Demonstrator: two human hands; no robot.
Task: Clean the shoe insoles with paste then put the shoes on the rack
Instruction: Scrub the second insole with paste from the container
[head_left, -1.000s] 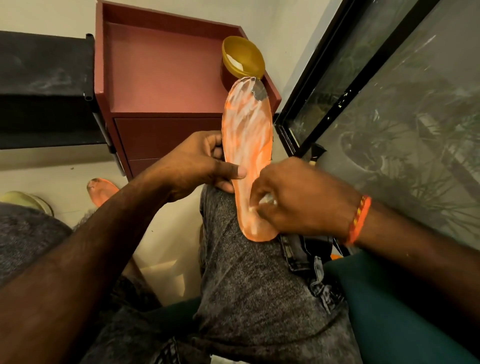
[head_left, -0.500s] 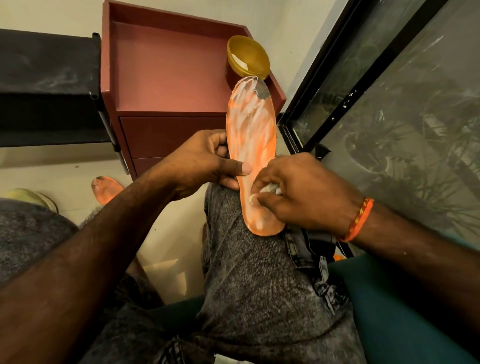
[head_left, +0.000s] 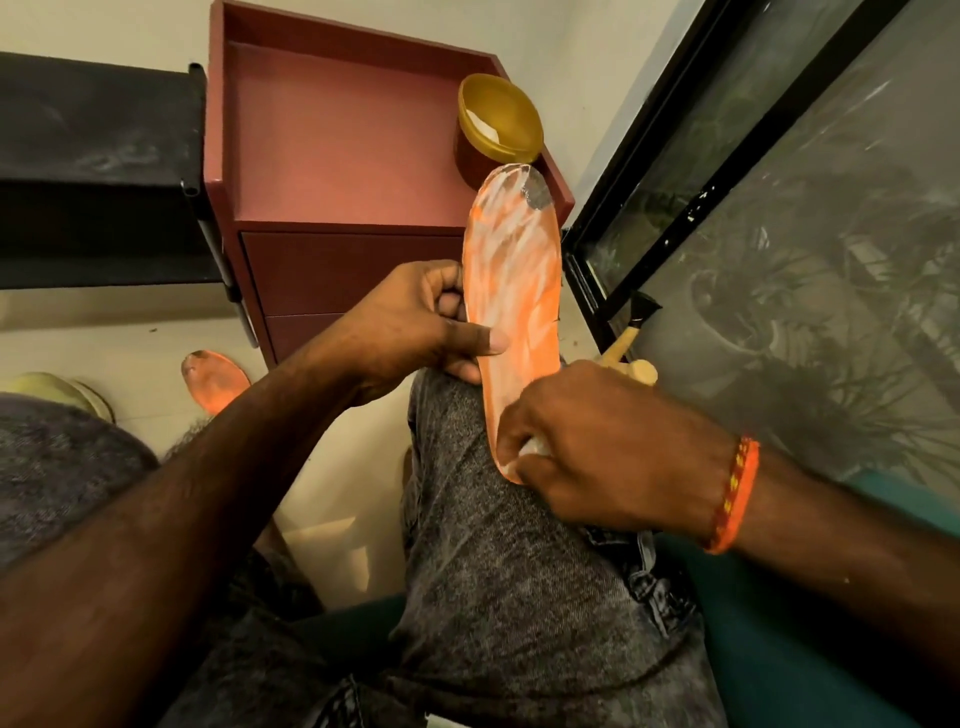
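right hand (head_left: 597, 447) down at the heel end of the orange insole (head_left: 511, 291), fingers curled round a small white wad (head_left: 535, 446) and pressing it onto the surface, so that looks like the scrubbing hand. left hand (head_left: 410, 332) pinches the insole's edge about halfway up, thumb flat across the face and fingers tucked behind, a brace so the thing doesn't flop under the rubbing. the insole stands tilted, heel resting on the knee of the grey jeans (head_left: 493, 545), toe pointing up and away, which gives a firm backing low down where the work is. white paste smeared in streaks over most of it, with a dark worn patch at the toe. beyond the toe, a yellow bowl (head_left: 498, 119) with something white inside sits on the corner of the red cabinet (head_left: 337, 145), near enough to dip into again, i'd guess. on the floor to the left lies a second orange insole (head_left: 215, 376), well apart, its toe dark too. no shoes going on any rack yet; i'd call this midway through the cleaning.
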